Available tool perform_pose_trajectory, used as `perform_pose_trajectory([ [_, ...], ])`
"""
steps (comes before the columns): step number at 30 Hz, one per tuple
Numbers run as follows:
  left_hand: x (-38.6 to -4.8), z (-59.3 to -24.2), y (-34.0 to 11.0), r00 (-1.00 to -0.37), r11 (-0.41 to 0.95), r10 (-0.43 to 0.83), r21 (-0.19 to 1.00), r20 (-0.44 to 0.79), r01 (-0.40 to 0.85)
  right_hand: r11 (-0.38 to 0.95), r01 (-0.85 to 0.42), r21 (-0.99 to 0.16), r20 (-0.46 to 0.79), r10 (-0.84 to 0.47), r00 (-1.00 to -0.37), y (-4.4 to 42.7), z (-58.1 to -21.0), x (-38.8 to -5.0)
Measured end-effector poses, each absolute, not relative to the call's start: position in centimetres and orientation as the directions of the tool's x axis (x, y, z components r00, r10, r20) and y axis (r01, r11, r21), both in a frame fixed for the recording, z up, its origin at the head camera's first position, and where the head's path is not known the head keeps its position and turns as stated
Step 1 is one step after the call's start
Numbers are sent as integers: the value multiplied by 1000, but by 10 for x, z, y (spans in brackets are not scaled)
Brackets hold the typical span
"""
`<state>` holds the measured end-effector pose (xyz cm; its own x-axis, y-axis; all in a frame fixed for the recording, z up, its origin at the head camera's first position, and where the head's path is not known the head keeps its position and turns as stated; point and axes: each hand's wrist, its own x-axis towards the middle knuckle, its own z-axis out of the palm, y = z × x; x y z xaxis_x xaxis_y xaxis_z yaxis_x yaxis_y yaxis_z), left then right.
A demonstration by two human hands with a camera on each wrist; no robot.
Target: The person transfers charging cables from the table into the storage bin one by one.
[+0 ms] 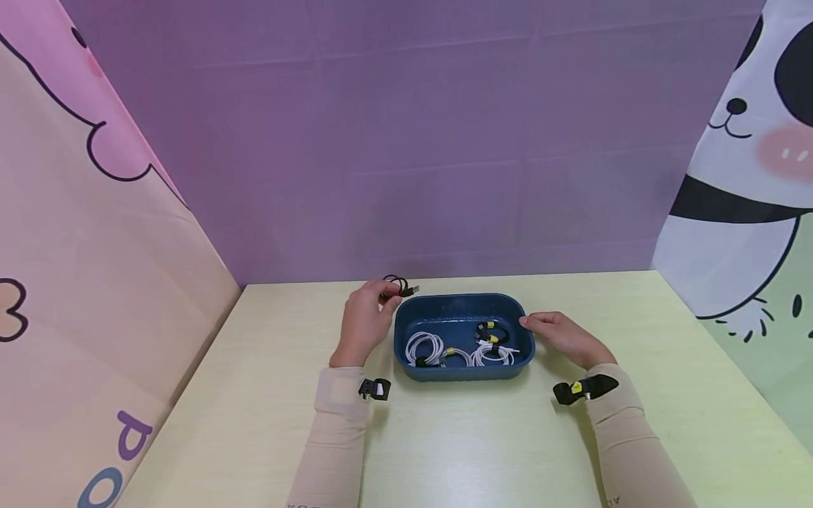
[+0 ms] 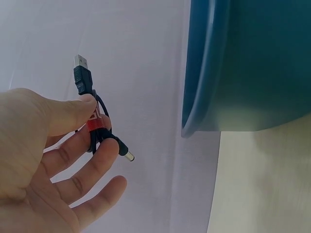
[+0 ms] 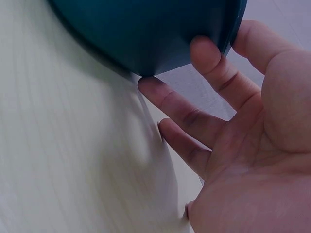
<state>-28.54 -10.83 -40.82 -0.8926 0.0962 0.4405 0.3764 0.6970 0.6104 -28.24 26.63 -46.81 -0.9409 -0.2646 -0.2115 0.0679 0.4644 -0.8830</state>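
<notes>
My left hand (image 1: 365,321) pinches a black USB cable (image 2: 83,80) between thumb and fingertips, left of the blue plastic bin (image 1: 464,375) and above the table. The cable is bundled with a red tie; its USB plug points up and a round barrel plug sticks out below, as the left wrist view shows. At the bin's right end, my right hand (image 1: 565,337) grips the rim, thumb at the edge and a finger against the outer wall. Inside the bin lie coiled white cables (image 1: 424,348) and a black cable (image 1: 502,333) with yellow bands.
The bin stands on a pale wood-grain table (image 1: 470,444). A purple cloth backdrop (image 1: 444,155) rises behind it. Printed cloth panels flank both sides, with a panda (image 1: 730,261) on the right one. Each sleeved wrist carries a small black camera.
</notes>
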Motion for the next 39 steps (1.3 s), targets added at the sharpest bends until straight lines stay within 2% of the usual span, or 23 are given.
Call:
perform_pose_trajectory([
  [39,-282,-412,-85,-905,731,183,562,384,386,489,68,-869,-224,-267,-937,266,-466,-280],
])
